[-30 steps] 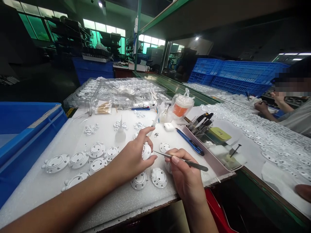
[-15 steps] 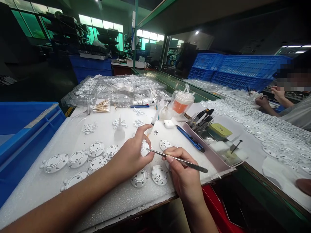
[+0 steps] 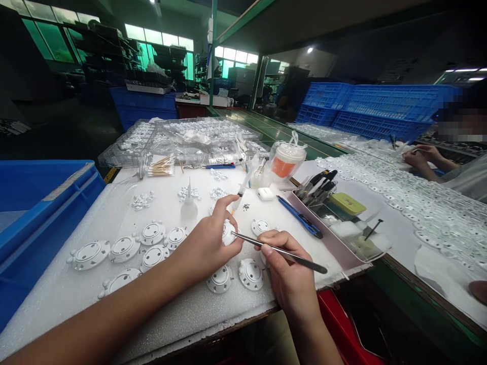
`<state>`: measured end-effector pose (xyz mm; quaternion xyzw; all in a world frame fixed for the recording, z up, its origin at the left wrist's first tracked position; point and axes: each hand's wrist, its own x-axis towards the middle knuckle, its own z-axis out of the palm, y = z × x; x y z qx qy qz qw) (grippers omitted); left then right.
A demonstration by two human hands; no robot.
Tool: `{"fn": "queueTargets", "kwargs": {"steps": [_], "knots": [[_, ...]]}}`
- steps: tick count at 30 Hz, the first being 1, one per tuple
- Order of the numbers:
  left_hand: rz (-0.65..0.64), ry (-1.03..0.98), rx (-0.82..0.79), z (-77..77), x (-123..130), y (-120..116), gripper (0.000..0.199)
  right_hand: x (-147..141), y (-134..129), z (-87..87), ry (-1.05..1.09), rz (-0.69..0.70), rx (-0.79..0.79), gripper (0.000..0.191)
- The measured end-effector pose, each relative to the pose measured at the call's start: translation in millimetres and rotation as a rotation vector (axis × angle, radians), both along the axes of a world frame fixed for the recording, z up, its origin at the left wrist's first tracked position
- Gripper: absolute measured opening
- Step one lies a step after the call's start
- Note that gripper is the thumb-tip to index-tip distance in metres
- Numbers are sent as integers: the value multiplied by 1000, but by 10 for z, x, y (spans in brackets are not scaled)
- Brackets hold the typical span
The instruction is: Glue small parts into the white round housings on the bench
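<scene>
My left hand (image 3: 215,235) is closed round a small white round part (image 3: 228,233), holding it tilted above the foam sheet (image 3: 182,317); the fingers hide much of it. In my right hand (image 3: 285,256) are metal tweezers (image 3: 279,249), pinched between thumb and fingers. Their tip meets the face of the white part. Several white discs with dark spots (image 3: 154,256) lie on the foam left of and below my hands. A squeeze bottle with a thin nozzle (image 3: 188,205) stands behind my left hand, and small dark pieces (image 3: 246,207) lie beyond the held part.
A blue bin (image 3: 49,203) borders the left side. On the right are a blue cutter (image 3: 300,217) and a tool tray (image 3: 335,243). Behind stand a bagged orange cup (image 3: 283,165), cotton swabs (image 3: 162,166) and plastic trays (image 3: 129,142). A co-worker's hands (image 3: 426,157) are at far right.
My hands hold nearly the same pose, with the tweezer tip still at the white part. The view has shifted slightly. At far right, the co-worker's hands have come together.
</scene>
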<state>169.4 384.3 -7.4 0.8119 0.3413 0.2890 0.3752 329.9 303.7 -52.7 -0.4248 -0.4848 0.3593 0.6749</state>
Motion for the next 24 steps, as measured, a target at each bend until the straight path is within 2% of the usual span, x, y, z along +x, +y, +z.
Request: {"fn": "queueTargets", "kwargs": {"steps": [24], "knots": [[-13,-33,-22,27,-3,-6,67,-14,-11,-9,-9,0,22,4]]}}
